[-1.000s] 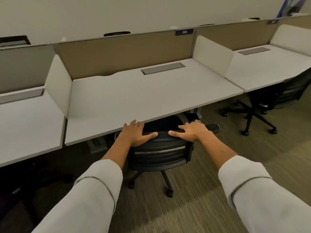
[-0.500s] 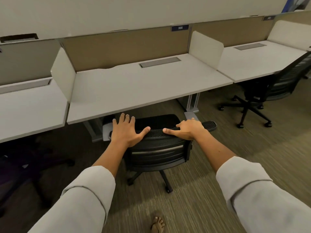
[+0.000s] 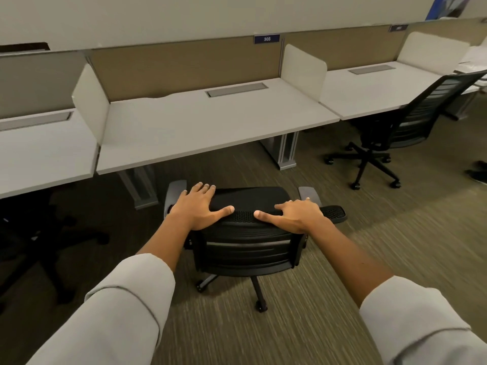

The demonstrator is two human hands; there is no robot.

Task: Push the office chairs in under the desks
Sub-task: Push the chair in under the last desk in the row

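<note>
Both hands, left [image 3: 199, 206] and right [image 3: 296, 213], lie flat on the chair [image 3: 247, 233] backrest top, fingers spread, gripping nothing. Chair stands clear of the worktop [image 3: 210, 127]. Recommend even, straight push between the legs, armrests below the edge.

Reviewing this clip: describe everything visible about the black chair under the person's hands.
The black mesh-backed office chair stands upright on the striped carpet, just short of the white desk, its seat not under the desktop. It has a perforated top rail, horizontal back slats, grey armrest pads and a caster base. The left hand and right hand rest flat on the top rail, fingers spread.
</note>
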